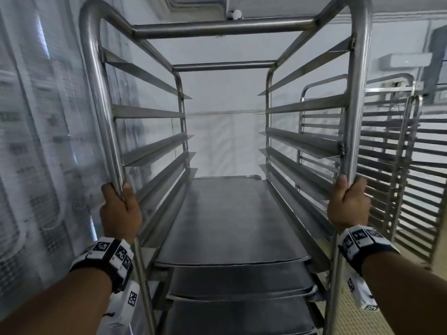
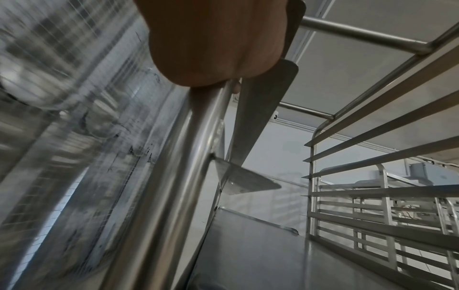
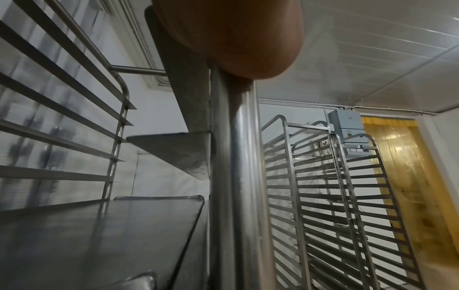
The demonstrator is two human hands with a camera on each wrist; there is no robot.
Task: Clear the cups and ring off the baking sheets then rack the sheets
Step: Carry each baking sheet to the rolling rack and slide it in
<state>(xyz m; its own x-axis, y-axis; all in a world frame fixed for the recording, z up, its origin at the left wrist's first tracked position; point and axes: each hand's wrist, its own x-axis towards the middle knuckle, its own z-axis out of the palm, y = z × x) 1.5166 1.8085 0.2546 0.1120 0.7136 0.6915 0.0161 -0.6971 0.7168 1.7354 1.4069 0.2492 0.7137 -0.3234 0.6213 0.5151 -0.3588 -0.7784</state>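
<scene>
Baking sheets [image 1: 229, 218] already sit in the rack [image 1: 355, 97] (no cups or ring visible); left hand [image 1: 119, 211] and right hand [image 1: 348, 204] fingers wrap its posts.

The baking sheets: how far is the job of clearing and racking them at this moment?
Done, it seems: at least three baking sheets sit bare on the rack's lower runners, with no cups or ring on them. In hand: the left hand and right hand each grip a front upright of the rack. Left: the upper runners hold nothing; whether more sheets wait elsewhere is not visible.
</scene>
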